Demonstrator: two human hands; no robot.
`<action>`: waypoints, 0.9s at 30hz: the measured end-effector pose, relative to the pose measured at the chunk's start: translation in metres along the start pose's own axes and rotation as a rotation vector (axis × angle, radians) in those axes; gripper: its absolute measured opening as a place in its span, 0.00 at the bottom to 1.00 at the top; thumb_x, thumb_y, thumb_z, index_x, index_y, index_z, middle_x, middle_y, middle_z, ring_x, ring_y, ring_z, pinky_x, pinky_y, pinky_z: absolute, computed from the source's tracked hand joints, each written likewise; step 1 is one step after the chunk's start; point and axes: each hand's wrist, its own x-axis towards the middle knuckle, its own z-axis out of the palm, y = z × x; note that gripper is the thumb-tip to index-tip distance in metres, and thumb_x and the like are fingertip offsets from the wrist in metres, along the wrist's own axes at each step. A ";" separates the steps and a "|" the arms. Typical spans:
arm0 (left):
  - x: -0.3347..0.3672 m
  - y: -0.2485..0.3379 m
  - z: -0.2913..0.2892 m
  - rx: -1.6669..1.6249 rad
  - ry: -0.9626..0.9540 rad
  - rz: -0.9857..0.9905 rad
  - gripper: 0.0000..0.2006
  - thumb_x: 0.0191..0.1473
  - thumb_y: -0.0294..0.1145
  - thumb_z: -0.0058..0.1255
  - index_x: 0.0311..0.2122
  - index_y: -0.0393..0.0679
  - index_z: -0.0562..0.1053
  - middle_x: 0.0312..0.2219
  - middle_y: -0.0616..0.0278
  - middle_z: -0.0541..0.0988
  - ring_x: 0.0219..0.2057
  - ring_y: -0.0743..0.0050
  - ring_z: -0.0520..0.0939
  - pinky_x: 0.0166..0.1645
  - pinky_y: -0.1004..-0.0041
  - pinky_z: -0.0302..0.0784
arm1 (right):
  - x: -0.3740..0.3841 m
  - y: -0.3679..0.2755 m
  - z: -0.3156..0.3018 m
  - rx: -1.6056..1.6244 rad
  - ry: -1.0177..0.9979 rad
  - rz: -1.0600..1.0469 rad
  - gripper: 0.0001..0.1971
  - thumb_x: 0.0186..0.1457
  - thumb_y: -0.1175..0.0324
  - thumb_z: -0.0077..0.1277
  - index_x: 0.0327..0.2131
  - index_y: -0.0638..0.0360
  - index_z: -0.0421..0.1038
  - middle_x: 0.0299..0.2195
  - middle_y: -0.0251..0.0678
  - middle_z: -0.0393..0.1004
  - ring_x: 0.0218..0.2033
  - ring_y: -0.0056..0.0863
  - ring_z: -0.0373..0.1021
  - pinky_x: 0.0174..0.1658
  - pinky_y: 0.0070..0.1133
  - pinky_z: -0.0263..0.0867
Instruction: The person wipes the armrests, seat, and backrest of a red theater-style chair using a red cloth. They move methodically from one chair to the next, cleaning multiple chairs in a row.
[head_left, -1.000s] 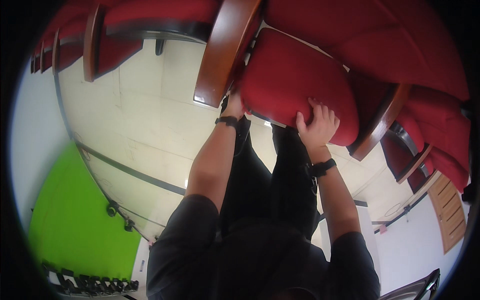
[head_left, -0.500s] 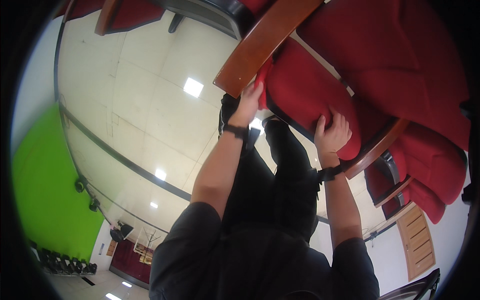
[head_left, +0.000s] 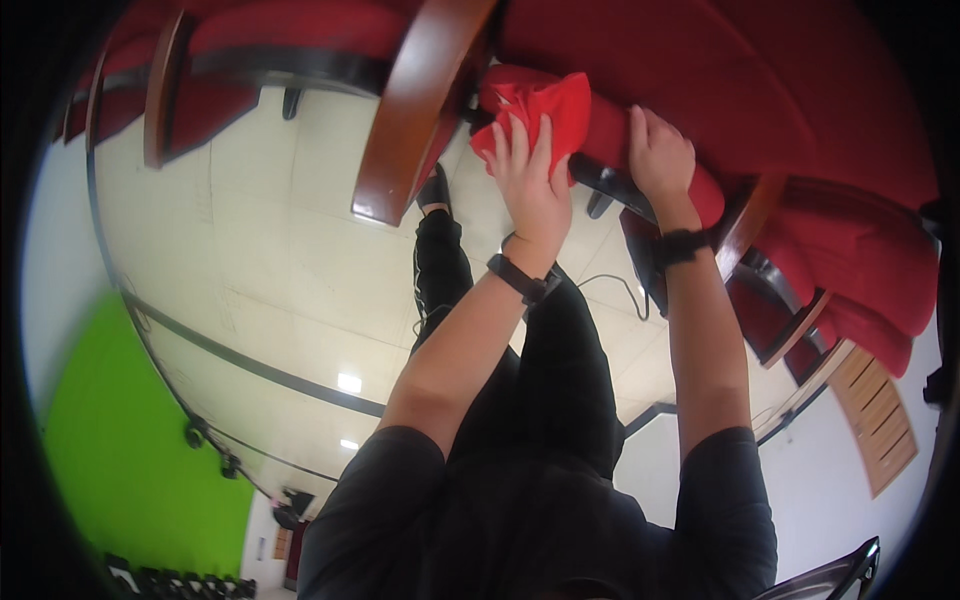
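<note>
A bright red cloth (head_left: 557, 112), crumpled, lies against the near left part of a dark red folding seat (head_left: 606, 130). My left hand (head_left: 532, 185) presses on the cloth and holds it, its fingers spread over the folds. Farther right, my right hand (head_left: 662, 158) grips the seat with curled fingers; the fingertips are partly hidden. A black strap circles each wrist. Just left of the cloth, a glossy brown wooden armrest (head_left: 418, 115) sticks out toward me.
More red seats (head_left: 845, 240) with wooden armrests stand to the right, and others (head_left: 290, 35) run along the far left. Pale tiled floor (head_left: 290, 210) shows below. A thin dark cable (head_left: 620, 283) loops near my legs. A green panel (head_left: 150, 430) covers the left side.
My left hand has shifted right with the cloth, from beside the armrest onto the seat. My right hand has moved up the seat and its fingers have curled. The whole view has turned somewhat.
</note>
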 end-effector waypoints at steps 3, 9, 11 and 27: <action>0.018 0.007 0.015 0.074 -0.005 0.051 0.28 0.62 0.34 0.53 0.67 0.45 0.67 0.68 0.36 0.59 0.71 0.31 0.53 0.71 0.38 0.43 | 0.023 0.013 -0.003 0.051 -0.079 -0.007 0.27 0.69 0.46 0.30 0.45 0.49 0.79 0.43 0.42 0.82 0.47 0.44 0.76 0.53 0.41 0.66; 0.040 0.007 0.042 0.152 0.068 0.058 0.26 0.63 0.36 0.53 0.66 0.49 0.68 0.68 0.37 0.60 0.69 0.30 0.56 0.70 0.33 0.44 | 0.045 0.022 -0.017 0.161 -0.193 -0.076 0.28 0.70 0.46 0.29 0.46 0.52 0.79 0.46 0.41 0.81 0.50 0.42 0.75 0.55 0.39 0.65; 0.042 0.006 0.041 0.107 0.079 0.082 0.26 0.64 0.36 0.51 0.67 0.46 0.67 0.68 0.38 0.58 0.70 0.32 0.55 0.70 0.33 0.46 | 0.030 0.028 -0.020 0.252 -0.016 -0.157 0.24 0.69 0.50 0.36 0.51 0.52 0.78 0.47 0.40 0.81 0.52 0.41 0.75 0.57 0.36 0.64; -0.092 0.112 0.162 0.422 -0.437 0.726 0.30 0.48 0.34 0.61 0.61 0.58 0.74 0.64 0.54 0.69 0.67 0.45 0.65 0.69 0.44 0.51 | -0.197 0.189 0.017 0.444 0.340 0.758 0.25 0.68 0.54 0.40 0.63 0.54 0.62 0.54 0.48 0.74 0.51 0.53 0.72 0.51 0.41 0.69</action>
